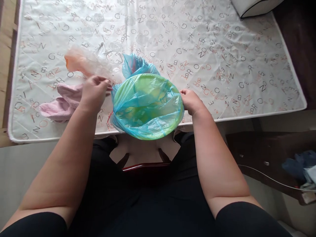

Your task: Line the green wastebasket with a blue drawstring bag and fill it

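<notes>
A green plastic trash can (150, 136) stands tilted toward me at the front edge of the mattress, its open mouth facing up. A thin blue plastic bag (133, 113) lines it and folds out over the rim, with a bunched part (138, 65) sticking out behind. My left hand (95, 90) is closed in a pinch at the bag's left edge, which stretches toward its fingertips. On the opposite side, my right hand (192, 102) grips the can's rim through the bag, its fingertips partly hidden.
Crumpled clear and orange plastic wrapping (86, 62) lies behind my left hand. A pink cloth item (61, 103) rests to its left. The letter-printed mattress (209, 39) carries a white case (255, 7) at the back right. Clothes (300, 166) lie on a dark surface at right.
</notes>
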Tool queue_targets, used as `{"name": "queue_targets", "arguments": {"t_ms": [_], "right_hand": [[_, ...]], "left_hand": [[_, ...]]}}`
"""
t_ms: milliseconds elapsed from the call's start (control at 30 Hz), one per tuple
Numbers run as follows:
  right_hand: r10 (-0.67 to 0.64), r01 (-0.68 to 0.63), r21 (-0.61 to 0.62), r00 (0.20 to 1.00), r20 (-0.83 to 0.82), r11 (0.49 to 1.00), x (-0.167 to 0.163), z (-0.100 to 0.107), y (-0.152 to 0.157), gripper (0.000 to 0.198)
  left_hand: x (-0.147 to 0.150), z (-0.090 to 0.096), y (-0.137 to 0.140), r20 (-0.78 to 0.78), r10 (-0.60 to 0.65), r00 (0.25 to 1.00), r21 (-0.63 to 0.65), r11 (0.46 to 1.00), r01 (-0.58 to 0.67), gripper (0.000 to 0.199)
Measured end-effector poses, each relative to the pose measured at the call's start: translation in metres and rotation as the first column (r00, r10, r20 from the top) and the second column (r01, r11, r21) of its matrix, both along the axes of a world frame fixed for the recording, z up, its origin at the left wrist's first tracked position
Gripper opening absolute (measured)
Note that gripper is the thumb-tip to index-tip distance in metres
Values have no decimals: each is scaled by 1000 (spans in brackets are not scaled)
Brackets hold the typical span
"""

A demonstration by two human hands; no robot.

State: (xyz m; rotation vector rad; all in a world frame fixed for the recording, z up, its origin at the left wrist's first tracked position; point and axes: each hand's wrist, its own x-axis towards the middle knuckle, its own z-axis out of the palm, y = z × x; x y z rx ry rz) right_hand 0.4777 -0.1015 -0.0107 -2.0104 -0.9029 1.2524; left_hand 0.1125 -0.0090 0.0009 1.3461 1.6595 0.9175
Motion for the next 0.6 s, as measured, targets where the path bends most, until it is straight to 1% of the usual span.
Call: {"name": "queue_targets", "arguments": {"t_ms": [33, 67, 100, 133, 167, 200, 233, 267, 300, 333, 367, 400, 433, 467, 500, 533, 567, 600], "right_hand": [[-19, 19, 36, 1000, 7, 999, 0, -1, 1, 43], [-40, 38, 91, 999, 12, 995, 0, -1, 3, 48], [-56, 52, 153, 998, 17, 987, -1, -1, 4, 52], [-63, 56, 215, 998, 23, 975, -3, 0, 6, 55], [-57, 47, 266, 998, 30, 963, -5, 1, 7, 57], [-31, 18, 301, 999, 38, 954, -9, 3, 8, 56], [13, -28, 319, 999, 48, 947, -13, 5, 8, 53], [65, -82, 324, 996, 62, 942, -18, 7, 8, 48], [117, -136, 324, 990, 79, 936, -24, 10, 8, 42], [165, -187, 325, 982, 95, 927, -29, 12, 7, 34], [207, -231, 329, 973, 105, 916, -35, 15, 7, 27], [246, -266, 337, 964, 103, 903, -40, 17, 6, 21], [285, -296, 346, 955, 84, 890, -45, 20, 5, 19], [328, -323, 355, 943, 49, 877, -49, 22, 4, 18], [368, -346, 366, 930, 8, 864, -53, 24, 3, 18], [402, -362, 376, 915, -31, 853, -56, 27, 2, 19], [424, -372, 384, 904, -58, 845, -59, 29, 1, 19], [434, -374, 393, 898, -73, 840, -61, 31, 0, 20]], "left_hand": [[4, 5, -4, 38, 40, 998, 228, 973, -48, 7], [10, 12, -11, 61, 25, 998, 443, 895, -49, 8], [18, 20, -21, 93, -8, 996, 652, 756, -55, 11], [29, 29, -35, 78, -103, 992, 727, 686, 14, 7], [40, 39, -49, 2, -186, 983, 741, 660, 123, 6], [51, 47, -63, -69, -283, 957, 703, 666, 248, 12], [62, 54, -75, -135, -417, 899, 621, 671, 405, 14], [70, 57, -84, -194, -535, 822, 463, 689, 558, 13], [76, 56, -88, -213, -625, 751, 289, 695, 659, 11], [79, 52, -87, -218, -698, 682, 106, 678, 727, 12], [79, 45, -83, -236, -735, 636, -61, 665, 745, 14], [76, 36, -76, -290, -725, 625, -188, 683, 706, 15], [72, 26, -69, -381, -663, 645, -258, 746, 614, 17], [67, 18, -62, -462, -602, 652, -289, 796, 531, 21], [61, 12, -57, -514, -568, 643, -306, 822, 481, 28], [57, 10, -55, -546, -549, 633, -324, 835, 444, 36], [54, 11, -55, -561, -554, 615, -339, 832, 439, 43], [52, 16, -57, -563, -576, 593, -352, 816, 459, 47]]}}
